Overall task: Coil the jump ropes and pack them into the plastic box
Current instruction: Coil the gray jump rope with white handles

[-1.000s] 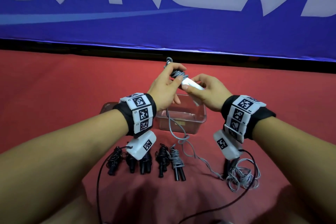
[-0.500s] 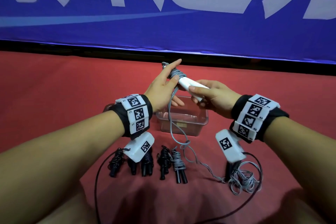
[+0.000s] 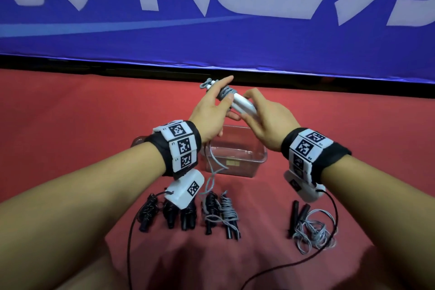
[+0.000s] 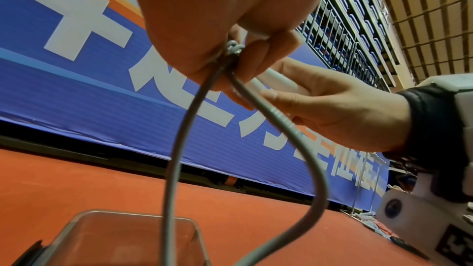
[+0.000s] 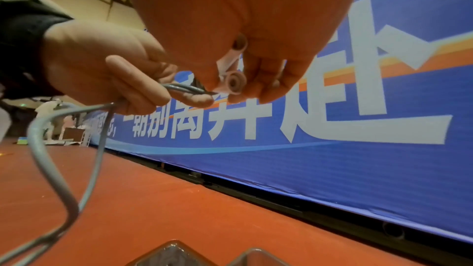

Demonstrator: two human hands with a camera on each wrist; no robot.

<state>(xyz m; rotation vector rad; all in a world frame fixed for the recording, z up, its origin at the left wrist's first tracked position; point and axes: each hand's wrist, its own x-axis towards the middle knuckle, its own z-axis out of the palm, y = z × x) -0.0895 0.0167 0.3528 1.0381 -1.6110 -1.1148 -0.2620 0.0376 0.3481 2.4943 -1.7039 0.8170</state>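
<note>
Your right hand (image 3: pixel 266 122) grips the smooth white cylindrical jump-rope handles (image 3: pixel 242 103) above the clear rectangular plastic box (image 3: pixel 256 162); your left hand (image 3: pixel 209 113) pinches the ribbed grey cord (image 4: pixel 179 139) wound round them, forefinger straight; coiled black and grey ropes (image 3: pixel 221 214) lie nearer on red cloth (image 3: pixel 70 113).

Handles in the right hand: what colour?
White handles; the rope wound on them is grey. Head view shows it best.

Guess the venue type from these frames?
Likely an indoor sports hall or arena: tiered blue seats behind railings, a long blue banner along the red floor, and jump ropes laid out.
</note>
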